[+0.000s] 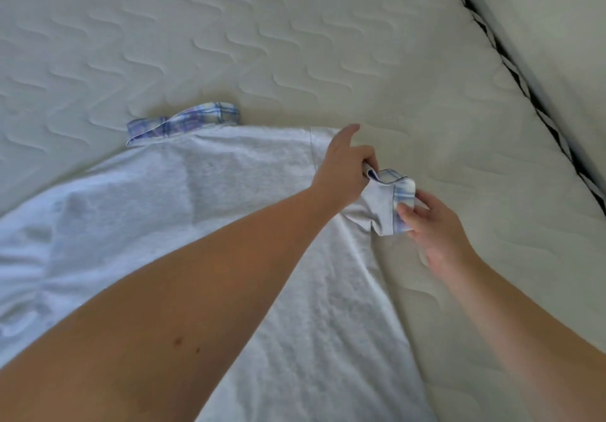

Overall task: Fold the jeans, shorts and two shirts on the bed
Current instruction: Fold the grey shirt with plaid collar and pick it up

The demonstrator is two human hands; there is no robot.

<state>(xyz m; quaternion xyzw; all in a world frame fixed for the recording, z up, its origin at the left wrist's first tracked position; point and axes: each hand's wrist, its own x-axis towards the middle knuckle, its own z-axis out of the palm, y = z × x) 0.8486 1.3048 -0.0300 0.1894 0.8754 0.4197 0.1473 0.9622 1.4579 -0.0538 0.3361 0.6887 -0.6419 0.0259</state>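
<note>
- Both hands meet at the short sleeve (pixel 382 205) on the right side of the grey shirt (pixel 203 198), which lies spread flat on the bed (pixel 295 44).
- Left hand (pixel 344 166), reaching across the shirt's body, pinches the upper edge of the sleeve opening, with the index finger held out straight toward the shoulder seam.
- Right hand (pixel 436 228) comes in from the mattress side and pinches the plaid cuff (pixel 401 205) at the sleeve's outer end, thumb on top.
- Between the two grips the sleeve is bunched and lifted slightly off the bed rather than lying flat.
- Shirt's long axis runs from the plaid collar (pixel 187 121) at the far end back toward the person, hem out of view below the frame.
- Sleeve sticks out to the right of that axis, so the coming fold, as I judge it, must carry the cuff leftward onto the grey body.
- Right hand is nearer the free end and best placed to lead; the left can pin the crease near the shoulder.
- Jeans, shorts and the second shirt are not in view.
</note>
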